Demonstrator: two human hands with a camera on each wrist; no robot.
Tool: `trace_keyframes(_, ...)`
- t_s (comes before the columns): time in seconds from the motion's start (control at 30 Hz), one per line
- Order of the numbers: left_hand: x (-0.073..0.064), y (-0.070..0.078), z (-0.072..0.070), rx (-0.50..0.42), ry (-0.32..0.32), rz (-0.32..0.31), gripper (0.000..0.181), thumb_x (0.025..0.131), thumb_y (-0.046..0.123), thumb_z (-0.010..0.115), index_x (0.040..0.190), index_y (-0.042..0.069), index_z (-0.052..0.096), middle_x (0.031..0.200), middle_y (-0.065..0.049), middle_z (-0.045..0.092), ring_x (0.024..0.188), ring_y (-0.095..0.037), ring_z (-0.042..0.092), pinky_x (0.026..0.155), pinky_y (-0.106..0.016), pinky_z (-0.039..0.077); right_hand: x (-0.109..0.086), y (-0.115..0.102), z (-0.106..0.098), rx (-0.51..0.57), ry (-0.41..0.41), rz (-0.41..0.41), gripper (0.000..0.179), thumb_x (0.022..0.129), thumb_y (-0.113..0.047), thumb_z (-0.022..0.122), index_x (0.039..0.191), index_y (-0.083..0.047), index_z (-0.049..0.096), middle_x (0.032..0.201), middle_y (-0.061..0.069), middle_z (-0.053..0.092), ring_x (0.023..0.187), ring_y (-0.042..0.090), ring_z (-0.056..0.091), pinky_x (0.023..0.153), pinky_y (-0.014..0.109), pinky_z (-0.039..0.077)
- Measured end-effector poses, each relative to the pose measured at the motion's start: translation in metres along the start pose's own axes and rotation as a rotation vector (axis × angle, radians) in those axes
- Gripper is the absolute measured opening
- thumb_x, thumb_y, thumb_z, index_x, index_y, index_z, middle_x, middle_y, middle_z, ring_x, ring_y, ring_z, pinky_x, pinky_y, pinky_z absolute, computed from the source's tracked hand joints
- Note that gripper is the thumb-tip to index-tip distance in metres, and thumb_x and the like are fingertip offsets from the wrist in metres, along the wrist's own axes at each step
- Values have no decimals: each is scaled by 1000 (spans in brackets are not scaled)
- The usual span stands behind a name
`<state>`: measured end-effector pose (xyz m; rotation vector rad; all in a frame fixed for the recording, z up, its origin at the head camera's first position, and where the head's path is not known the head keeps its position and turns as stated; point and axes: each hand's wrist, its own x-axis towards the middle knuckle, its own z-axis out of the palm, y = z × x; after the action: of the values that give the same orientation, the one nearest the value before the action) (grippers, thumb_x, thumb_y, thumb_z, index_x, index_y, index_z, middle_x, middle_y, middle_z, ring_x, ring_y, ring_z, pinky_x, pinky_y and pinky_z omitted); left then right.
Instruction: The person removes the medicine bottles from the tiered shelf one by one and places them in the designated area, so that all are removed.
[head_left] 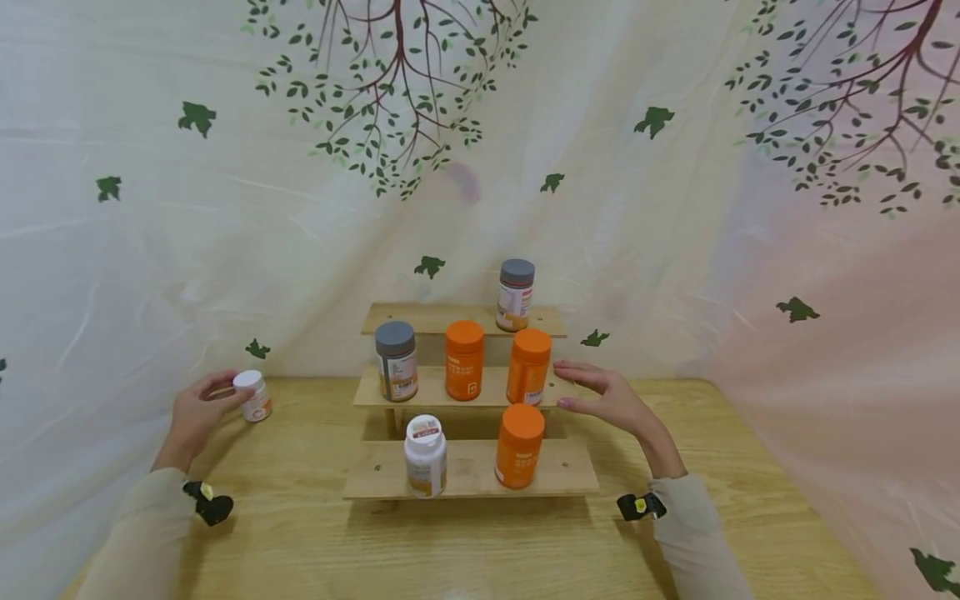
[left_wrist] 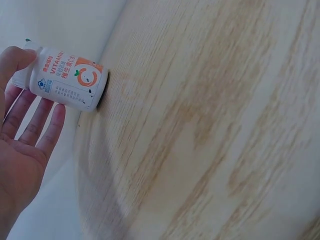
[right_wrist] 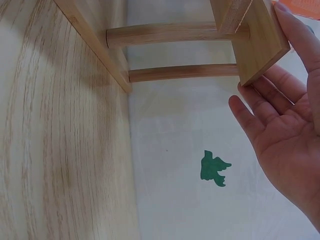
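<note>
At the table's left, my left hand (head_left: pixel 198 412) pinches a small white vitamin bottle (head_left: pixel 253 397) between thumb and fingers near its cap. The left wrist view shows that bottle's orange-and-white label (left_wrist: pixel 67 75), its base close to the wooden surface. My right hand (head_left: pixel 607 400) is at the right end of a three-step wooden rack's middle shelf (head_left: pixel 435 385), fingers extended and holding nothing. In the right wrist view its fingertips lie right at the shelf end (right_wrist: pixel 260 47). Nearest to it on that shelf stands an orange bottle (head_left: pixel 529 367).
The middle shelf also bears a grey-capped bottle (head_left: pixel 396 362) and an orange bottle (head_left: pixel 464 360). Another grey-capped bottle (head_left: pixel 515 296) stands on the top shelf. Below are a white bottle (head_left: pixel 426 458) and an orange one (head_left: pixel 519 447). A leaf-patterned curtain (head_left: pixel 300 233) hangs behind.
</note>
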<state>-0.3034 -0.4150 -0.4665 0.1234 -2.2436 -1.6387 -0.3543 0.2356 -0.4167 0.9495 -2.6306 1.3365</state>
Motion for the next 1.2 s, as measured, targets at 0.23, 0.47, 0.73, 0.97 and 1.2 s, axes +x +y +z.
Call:
trace_keyframes(0.23, -2, 0, -3, 60, -9, -36, 50, 93, 22, 76, 134, -3, 58, 94, 35, 59, 85, 15, 60, 74, -9, 54, 1, 0, 1, 10, -5, 5, 56, 90, -20, 79, 142, -9, 61, 152, 15, 53, 142, 41, 46, 113, 64, 39)
trace_keyframes(0.47, -3, -1, -7, -166, -49, -10, 33, 92, 6, 74, 124, 10, 68, 96, 26, 70, 86, 10, 66, 73, -11, 56, 1, 0, 1, 6, -6, 0, 57, 90, -21, 79, 142, -7, 60, 152, 15, 53, 144, 40, 44, 114, 64, 37)
trace_keyframes(0.73, -6, -1, -6, -311, -94, -23, 33, 93, 0, 72, 121, 16, 70, 97, 21, 73, 86, 6, 69, 73, -15, 59, 1, 0, 0, 1, -1, -1, 57, 90, -21, 79, 142, -5, 60, 152, 15, 54, 144, 40, 44, 115, 64, 36)
trace_keyframes(0.97, -3, -2, -7, -231, -85, -29, 33, 92, 4, 74, 122, 16, 70, 96, 23, 71, 86, 8, 66, 73, -14, 58, 1, 2, 0, -10, 7, -15, 56, 90, -19, 79, 140, -2, 60, 150, 15, 55, 143, 40, 46, 114, 64, 38)
trace_keyframes(1.2, -5, 1, -8, -201, -99, -10, 35, 93, 5, 74, 127, 11, 67, 97, 25, 70, 85, 9, 67, 73, -13, 58, 1, -1, 0, 14, 0, -5, 55, 90, -19, 79, 140, -5, 62, 151, 15, 55, 141, 41, 49, 113, 63, 40)
